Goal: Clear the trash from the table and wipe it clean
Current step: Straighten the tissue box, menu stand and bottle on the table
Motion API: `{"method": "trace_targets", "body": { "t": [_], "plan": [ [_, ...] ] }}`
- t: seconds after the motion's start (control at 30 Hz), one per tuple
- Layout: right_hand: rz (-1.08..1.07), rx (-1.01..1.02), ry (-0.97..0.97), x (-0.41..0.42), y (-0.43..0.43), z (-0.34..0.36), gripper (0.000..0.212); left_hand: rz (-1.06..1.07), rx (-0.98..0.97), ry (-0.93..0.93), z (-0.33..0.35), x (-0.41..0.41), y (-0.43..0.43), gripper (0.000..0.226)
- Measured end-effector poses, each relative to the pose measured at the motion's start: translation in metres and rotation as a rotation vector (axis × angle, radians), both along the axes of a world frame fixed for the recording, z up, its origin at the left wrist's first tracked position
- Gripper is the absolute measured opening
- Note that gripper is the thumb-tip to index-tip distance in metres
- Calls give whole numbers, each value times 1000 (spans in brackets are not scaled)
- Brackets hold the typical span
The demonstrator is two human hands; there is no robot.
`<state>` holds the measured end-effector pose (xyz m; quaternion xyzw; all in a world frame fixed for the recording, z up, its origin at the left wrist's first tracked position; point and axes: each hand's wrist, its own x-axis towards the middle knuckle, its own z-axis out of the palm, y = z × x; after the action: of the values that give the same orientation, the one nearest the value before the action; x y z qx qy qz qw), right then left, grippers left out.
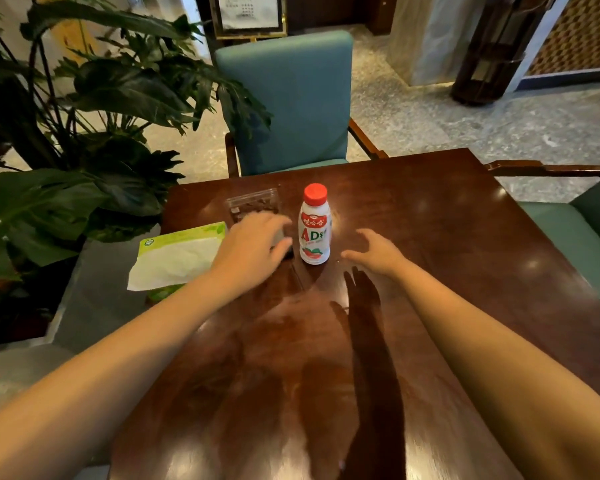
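Note:
A white drink bottle (315, 227) with a red cap stands upright on the dark wooden table (430, 237). Left of it lies a clear plastic packet (253, 204) with dark contents. My left hand (253, 249) hovers over the near end of that packet, fingers spread, partly covering a dark object under it. My right hand (374, 251) is open just right of the bottle, fingers curved toward it, not touching. A green and white tissue pack (179, 256) rests at the table's left edge.
A teal chair (288, 98) stands beyond the far edge of the table, another teal seat (575, 237) at the right. A large leafy plant (84, 133) crowds the left side. The table top reflects my arms.

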<state>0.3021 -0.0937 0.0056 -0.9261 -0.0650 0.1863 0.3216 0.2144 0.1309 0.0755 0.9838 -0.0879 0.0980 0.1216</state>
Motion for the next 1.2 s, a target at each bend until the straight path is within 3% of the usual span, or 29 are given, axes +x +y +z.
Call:
{"method": "trace_targets", "body": {
  "t": [0.13, 0.23, 0.6, 0.9, 1.2],
  "plan": [
    [-27, -42, 124, -45, -35, -5, 72, -108, 141, 523, -20, -16, -15, 60],
    [-39, -58, 172, -85, -56, -7, 74, -196, 158, 660, -26, -27, -31, 63],
    [-99, -373, 101, -219, -142, 22, 78, -466, 192, 626, -26, -87, -118, 57],
    [-197, -418, 98, -322, -249, 65, 74, -696, 259, 625, -24, -141, -251, 61],
    [-288, -396, 146, -374, -384, 48, 71, -767, 298, 635, -40, -187, -409, 59]
  ]
}}
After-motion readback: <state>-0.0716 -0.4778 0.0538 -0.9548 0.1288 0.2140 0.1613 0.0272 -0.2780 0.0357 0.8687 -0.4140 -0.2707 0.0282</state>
